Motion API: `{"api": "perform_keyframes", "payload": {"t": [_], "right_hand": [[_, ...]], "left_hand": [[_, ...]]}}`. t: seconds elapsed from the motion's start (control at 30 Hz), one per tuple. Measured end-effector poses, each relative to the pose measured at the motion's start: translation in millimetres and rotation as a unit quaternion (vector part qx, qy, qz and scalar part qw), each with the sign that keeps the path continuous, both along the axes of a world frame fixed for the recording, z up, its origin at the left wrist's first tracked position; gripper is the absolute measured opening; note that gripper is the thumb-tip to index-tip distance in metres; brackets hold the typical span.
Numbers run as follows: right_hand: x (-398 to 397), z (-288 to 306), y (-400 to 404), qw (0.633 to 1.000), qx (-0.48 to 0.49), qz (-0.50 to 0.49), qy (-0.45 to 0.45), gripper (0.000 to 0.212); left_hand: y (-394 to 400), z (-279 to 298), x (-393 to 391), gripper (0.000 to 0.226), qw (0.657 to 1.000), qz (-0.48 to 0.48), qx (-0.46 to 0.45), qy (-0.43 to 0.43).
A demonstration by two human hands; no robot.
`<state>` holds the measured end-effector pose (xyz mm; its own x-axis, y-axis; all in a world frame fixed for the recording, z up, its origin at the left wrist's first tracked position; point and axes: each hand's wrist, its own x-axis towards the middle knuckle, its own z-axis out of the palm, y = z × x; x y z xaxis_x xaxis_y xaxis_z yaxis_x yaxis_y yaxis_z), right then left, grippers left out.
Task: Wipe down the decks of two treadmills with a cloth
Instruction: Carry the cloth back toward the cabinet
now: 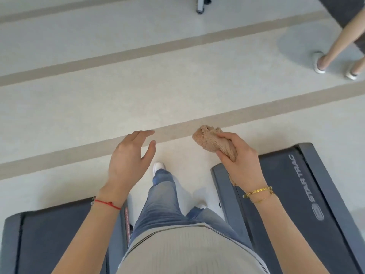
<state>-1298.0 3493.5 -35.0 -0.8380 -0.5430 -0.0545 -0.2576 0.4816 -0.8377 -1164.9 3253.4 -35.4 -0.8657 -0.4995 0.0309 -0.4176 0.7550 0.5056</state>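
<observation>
Head view, looking down from between two treadmills. Right treadmill (286,194) as landmark: dark belt, grey side rails, rear end cap reading "STAR TRAC" in pale letters w/ an oval logo at one end of the wording. Right hand (240,161) above its rear left corner, fingers curled round a bunched tan cloth (214,140); cloth held in the air, most of it sticking out past the thumb over the floor (118,95) just beyond the treadmill's end, a bit hanging below the wrist. Gold bracelets (259,193) on that wrist. Left hand (131,155) well left of the treadmill, over bare floor, fingers straight-ish and spread, holding nothing; red string (107,203) at the wrist. Left treadmill (49,234) further left, red lettering on its near rail too blurred to read. Jeans and white shoes (159,167) in the gap beside the landmark's left rail. Tan stripes (98,60) across the pale floor beyond. Another person's legs (331,48) far past the treadmill, top right.
</observation>
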Motion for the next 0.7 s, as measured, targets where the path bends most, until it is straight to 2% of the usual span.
{"api": "perform_keyframes", "payload": {"t": [0.2, 0.53, 0.7], "right_hand": [[-22.6, 2.6, -110.1, 0.996, 0.006, 0.083, -0.01, 0.043], [-37.4, 15.1, -378.1, 0.975, -0.04, 0.216, 0.042, 0.045], [-45.5, 16.7, -484.9, 0.964, -0.04, 0.258, 0.044, 0.043]], "left_hand": [[-78.4, 10.8, 17.5, 0.03, 0.995, 0.094, 0.006, 0.019], [-292.6, 42.3, 49.8, 0.026, 0.974, 0.215, -0.056, 0.046], [-379.7, 44.8, 56.0, 0.025, 0.959, 0.272, -0.061, 0.047]]}}
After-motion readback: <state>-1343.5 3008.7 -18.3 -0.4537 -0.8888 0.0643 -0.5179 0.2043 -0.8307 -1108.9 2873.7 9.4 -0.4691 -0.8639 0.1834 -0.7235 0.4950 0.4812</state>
